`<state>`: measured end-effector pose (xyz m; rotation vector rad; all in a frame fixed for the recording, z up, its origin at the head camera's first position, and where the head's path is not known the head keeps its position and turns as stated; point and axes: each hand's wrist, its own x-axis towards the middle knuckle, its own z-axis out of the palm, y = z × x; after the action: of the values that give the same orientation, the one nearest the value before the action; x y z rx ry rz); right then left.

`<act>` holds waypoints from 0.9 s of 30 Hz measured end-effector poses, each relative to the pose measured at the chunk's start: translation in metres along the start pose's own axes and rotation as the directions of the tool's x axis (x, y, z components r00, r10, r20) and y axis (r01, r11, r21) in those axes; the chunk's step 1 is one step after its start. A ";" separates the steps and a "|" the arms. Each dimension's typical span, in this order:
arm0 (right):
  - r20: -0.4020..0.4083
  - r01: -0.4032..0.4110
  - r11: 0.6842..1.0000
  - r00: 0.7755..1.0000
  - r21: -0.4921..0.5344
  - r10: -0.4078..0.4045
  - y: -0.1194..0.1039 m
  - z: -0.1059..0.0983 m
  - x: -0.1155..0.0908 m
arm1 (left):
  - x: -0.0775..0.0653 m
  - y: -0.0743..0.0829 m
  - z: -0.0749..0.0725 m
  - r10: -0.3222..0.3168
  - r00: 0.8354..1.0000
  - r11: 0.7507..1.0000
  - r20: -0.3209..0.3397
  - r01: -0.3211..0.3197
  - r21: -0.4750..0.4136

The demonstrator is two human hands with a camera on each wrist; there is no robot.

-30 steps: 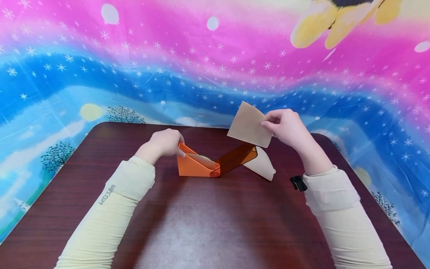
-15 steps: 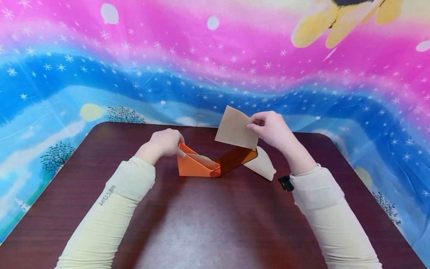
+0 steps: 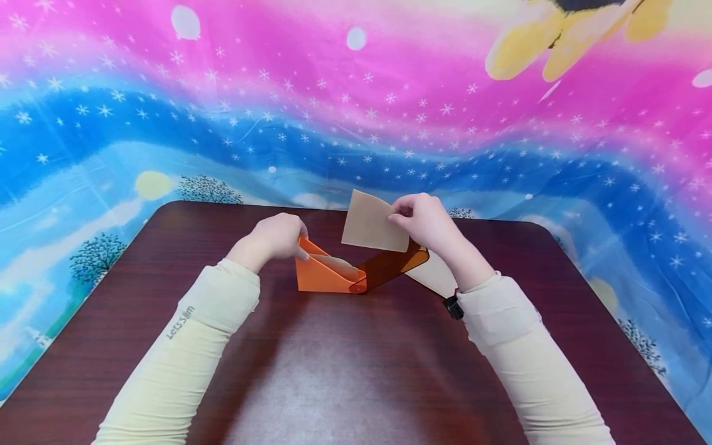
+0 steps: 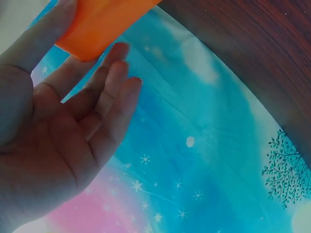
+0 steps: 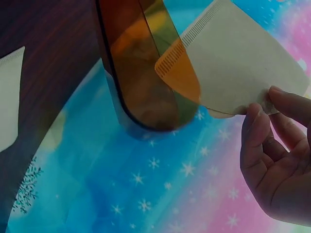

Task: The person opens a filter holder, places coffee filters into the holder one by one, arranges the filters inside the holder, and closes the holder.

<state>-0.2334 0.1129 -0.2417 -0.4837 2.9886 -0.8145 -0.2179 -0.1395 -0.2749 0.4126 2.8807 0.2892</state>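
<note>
My left hand (image 3: 277,236) pinches the raised back end of an orange coffee filter box (image 3: 322,278) between thumb and fingers. In the left wrist view the thumb and index finger lie on either side of its orange wall (image 4: 104,26). A see-through amber lid (image 3: 386,267) is hinged up from the box's right end. Inside sits a brown paper coffee filter (image 3: 336,266), mostly hidden by the wall. Above the lid my right hand (image 3: 427,221) pinches another coffee filter (image 3: 367,224) by its edge. The right wrist view shows its crimped seam (image 5: 172,57) partly behind the amber lid.
More filter paper (image 3: 434,273) lies on the dark wooden table (image 3: 334,358) behind and right of the lid, partly covered by the right wrist. A black strap buckle (image 3: 454,306) hangs at that wrist. A patterned cloth (image 3: 311,111) rises behind the table.
My right hand has carried its coffee filter leftward and slightly lower, from above the lid's far end toward the box. The left hand and the orange box have stayed in place.
</note>
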 end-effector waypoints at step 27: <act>0.027 0.035 0.999 0.999 -0.023 -0.034 -0.002 0.021 0.003 | -0.001 -0.002 0.002 0.010 0.996 1.000 -0.084 -0.009 0.011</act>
<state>-0.2341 0.1001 -0.2582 -0.5443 2.9760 -0.7702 -0.2169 -0.1416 -0.2767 0.4260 2.9646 0.3006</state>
